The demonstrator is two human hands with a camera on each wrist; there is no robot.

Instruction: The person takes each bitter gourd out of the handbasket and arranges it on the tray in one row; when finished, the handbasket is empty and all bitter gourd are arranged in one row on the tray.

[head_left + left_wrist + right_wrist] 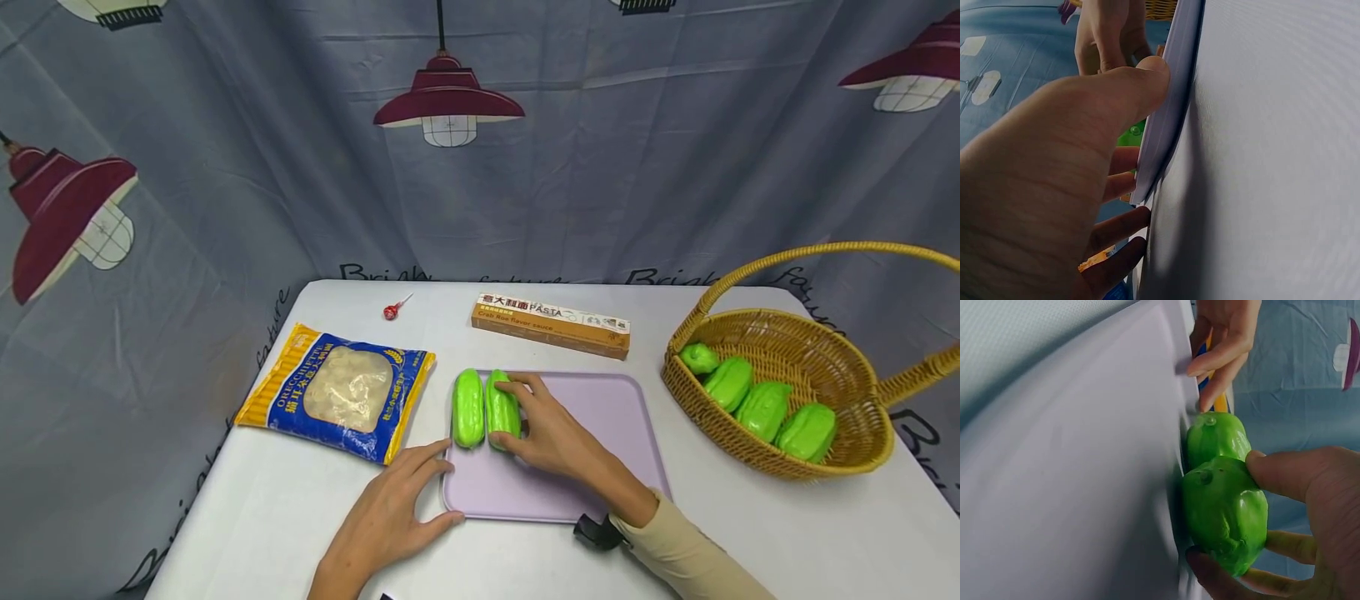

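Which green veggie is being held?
The right green veggie of the two on the purple tray. The right hand grips it; its neighbour lies beside it, ungripped, and four others sit in the basket.

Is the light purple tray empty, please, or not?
Not empty: the head view shows a green vegetable inside the tray, at the left, beside another vegetable the right hand grips.

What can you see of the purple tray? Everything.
The tray is pale purple, rectangular, with rounded corners and a low rim, smooth and plastic-looking. It lies flat on the white table. One green vegetable lies at its left end; the right hand holds a second vegetable beside it. The left hand is at its left rim, contact unclear.
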